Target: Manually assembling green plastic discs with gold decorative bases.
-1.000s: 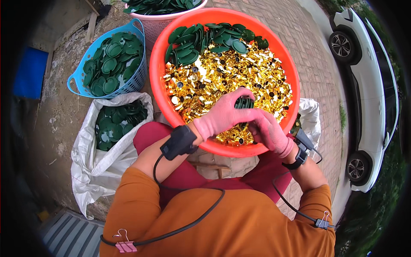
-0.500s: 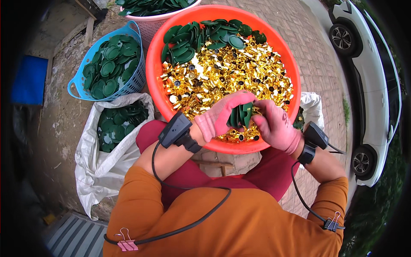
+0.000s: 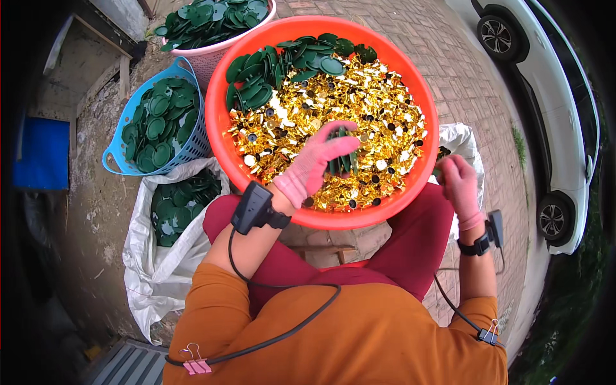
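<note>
My left hand (image 3: 314,160), in a pink glove, is closed around a small stack of dark green discs (image 3: 343,160) above the basin. Below it, small shiny gold pieces (image 3: 378,119) fill most of the orange-red basin (image 3: 217,122), with some black round bits among them. More green discs (image 3: 253,80) lie heaped along the basin's far left side. Outside the basin's right rim, my pink-gloved right hand (image 3: 461,183) hovers over a white sack (image 3: 467,140). Its fingers are curled together; a bit of green shows beside the fingertips, but I cannot make out what they grip.
On the left stand a blue basket (image 3: 112,138) and a white sack (image 3: 151,263), both holding green discs. A pink basket (image 3: 208,54) of discs stands behind. A white car (image 3: 545,83) is parked at the right, past the brick paving (image 3: 475,96).
My right hand has left the stack and moved right, past the basin's rim to the sack. My left hand keeps the discs, slightly farther left. The view has shifted a little.
</note>
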Available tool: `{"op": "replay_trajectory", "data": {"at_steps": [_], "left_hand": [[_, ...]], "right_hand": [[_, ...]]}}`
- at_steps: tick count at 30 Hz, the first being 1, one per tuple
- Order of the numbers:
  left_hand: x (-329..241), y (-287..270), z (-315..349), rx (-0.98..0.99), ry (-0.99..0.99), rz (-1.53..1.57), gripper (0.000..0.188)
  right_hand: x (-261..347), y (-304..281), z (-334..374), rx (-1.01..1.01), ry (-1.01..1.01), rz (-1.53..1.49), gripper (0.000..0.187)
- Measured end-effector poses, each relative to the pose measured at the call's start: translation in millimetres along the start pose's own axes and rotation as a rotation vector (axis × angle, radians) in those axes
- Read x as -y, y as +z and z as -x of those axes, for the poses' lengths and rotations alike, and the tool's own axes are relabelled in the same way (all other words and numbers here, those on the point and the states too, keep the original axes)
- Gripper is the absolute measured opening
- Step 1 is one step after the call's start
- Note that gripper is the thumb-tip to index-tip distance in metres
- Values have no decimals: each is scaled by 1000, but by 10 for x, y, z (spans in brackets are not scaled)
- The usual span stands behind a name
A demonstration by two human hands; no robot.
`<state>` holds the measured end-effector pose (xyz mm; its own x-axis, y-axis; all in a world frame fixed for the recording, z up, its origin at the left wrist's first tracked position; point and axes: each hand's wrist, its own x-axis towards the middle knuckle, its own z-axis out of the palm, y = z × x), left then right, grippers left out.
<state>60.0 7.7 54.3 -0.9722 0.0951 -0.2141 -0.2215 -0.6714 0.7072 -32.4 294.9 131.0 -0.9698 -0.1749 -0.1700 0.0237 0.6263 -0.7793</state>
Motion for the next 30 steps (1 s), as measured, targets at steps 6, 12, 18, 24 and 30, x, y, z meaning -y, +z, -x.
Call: {"op": "replay_trajectory", "data": {"at_steps": [6,12,18,24,30], "left_hand": [[-55,80,-11,53,-28,-20,46],[16,11,-110,67,-70,-57,48],[-128,-50,-61,6,-11,108,47],[-85,-53,-101,40,-42,194,47],[-34,-49,-214,-56,-143,153,43]], "right_hand": [[239,361,89,253,-134,-236,42],[322,960,69,400,-126,-364,31],[-80,61,-348,-86,-304,500,28],[41,639,-801,42,-557,662,29],[-224,829,-1187,106,-610,718,22]]}}
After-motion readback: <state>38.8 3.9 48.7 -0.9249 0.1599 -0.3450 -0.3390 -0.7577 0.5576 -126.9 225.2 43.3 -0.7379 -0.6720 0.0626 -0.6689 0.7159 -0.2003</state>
